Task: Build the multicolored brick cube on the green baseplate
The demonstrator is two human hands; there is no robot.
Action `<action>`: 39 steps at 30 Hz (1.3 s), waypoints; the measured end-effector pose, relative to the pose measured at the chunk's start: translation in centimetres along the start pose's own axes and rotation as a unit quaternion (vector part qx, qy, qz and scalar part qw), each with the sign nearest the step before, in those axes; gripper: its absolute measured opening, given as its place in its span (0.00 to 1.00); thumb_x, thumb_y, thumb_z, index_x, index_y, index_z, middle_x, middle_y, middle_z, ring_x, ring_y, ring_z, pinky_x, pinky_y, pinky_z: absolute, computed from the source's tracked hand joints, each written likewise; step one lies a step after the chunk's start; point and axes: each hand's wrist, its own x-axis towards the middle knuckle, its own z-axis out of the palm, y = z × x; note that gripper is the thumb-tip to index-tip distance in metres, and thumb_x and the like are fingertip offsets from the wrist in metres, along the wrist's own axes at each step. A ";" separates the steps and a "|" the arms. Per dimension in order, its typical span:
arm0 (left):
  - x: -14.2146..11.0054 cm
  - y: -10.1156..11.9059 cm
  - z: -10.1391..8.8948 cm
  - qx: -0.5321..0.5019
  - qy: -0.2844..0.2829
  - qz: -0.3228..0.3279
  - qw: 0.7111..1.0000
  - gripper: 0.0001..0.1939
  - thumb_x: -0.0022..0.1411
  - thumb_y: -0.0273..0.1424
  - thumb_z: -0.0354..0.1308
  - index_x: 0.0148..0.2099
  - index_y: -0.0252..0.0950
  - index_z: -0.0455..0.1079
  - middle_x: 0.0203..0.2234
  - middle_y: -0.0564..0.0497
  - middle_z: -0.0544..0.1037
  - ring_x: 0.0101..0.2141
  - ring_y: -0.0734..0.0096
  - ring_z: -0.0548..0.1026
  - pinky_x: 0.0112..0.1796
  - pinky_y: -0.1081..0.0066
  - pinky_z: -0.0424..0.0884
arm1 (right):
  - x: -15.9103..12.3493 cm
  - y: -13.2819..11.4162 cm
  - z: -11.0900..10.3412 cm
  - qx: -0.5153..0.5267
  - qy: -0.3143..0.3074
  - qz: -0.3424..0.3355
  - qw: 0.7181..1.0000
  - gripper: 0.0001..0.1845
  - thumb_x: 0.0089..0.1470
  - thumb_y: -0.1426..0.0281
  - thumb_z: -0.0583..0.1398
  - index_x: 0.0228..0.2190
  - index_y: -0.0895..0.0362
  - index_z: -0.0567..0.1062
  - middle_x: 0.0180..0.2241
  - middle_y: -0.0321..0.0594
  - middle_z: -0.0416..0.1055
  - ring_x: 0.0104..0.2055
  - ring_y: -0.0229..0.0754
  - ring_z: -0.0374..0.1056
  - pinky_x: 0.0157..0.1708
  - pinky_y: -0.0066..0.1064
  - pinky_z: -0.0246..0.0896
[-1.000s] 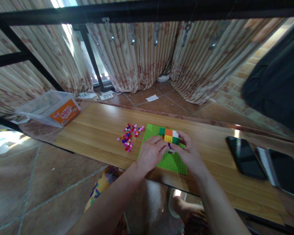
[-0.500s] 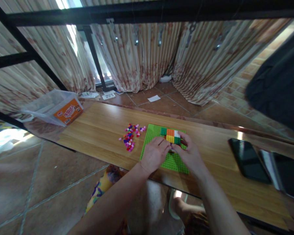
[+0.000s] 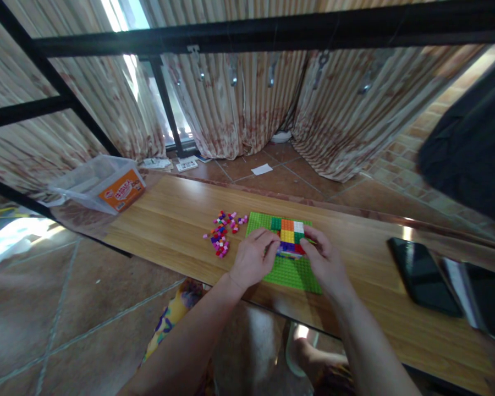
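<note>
A block built of toy bricks (image 3: pixel 287 236) in orange, white, yellow, green, purple and red stands on a green studded baseplate (image 3: pixel 292 279). My left hand (image 3: pixel 256 254) is closed at the block's left side, fingertips against it. From the right, my right hand (image 3: pixel 320 254) grips the block's other side between thumb and fingers. Its top and the purple and red front show between the hands. Just left of the baseplate, a loose pile of small bricks (image 3: pixel 219 240) in pink, red, purple and other colours lies on the wooden table.
At the table's far left stands a clear plastic box (image 3: pixel 101 179) with an orange label. A dark phone (image 3: pixel 424 275) and a dark flat item (image 3: pixel 487 297) beside something white lie on the right. A black metal bar (image 3: pixel 247 36) crosses above, before striped curtains (image 3: pixel 239 104).
My hands have spread apart from the front of the block to its left and right sides, uncovering its purple and red front row. The view has shifted slightly.
</note>
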 end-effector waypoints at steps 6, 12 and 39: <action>0.6 -3.4 -3.2 0.048 0.079 -0.099 0.991 0.09 0.65 0.28 0.50 0.37 0.36 0.72 0.31 0.49 0.76 0.36 0.70 0.74 0.44 0.69 0.68 | 0.7 0.1 -0.1 0.013 0.071 0.052 0.996 0.26 0.47 0.55 0.62 0.45 0.56 0.75 0.44 0.45 0.75 0.43 0.48 0.72 0.47 0.45 0.66; 0.3 -7.1 -7.0 0.098 0.004 -0.233 0.967 0.13 0.58 0.20 0.50 0.36 0.34 0.75 0.31 0.49 0.79 0.31 0.71 0.74 0.35 0.72 0.68 | 0.5 -0.2 0.1 -0.017 0.050 0.008 0.999 0.26 0.49 0.54 0.62 0.45 0.56 0.75 0.42 0.46 0.75 0.41 0.48 0.73 0.43 0.45 0.69; -0.6 -8.1 -8.8 0.170 -0.172 -0.158 0.957 0.13 0.52 0.22 0.52 0.33 0.40 0.77 0.32 0.51 0.77 0.36 0.69 0.74 0.38 0.72 0.68 | 0.4 -0.9 0.1 -0.072 -0.043 -0.007 0.996 0.35 0.46 0.52 0.66 0.55 0.49 0.69 0.50 0.46 0.71 0.49 0.54 0.70 0.48 0.50 0.66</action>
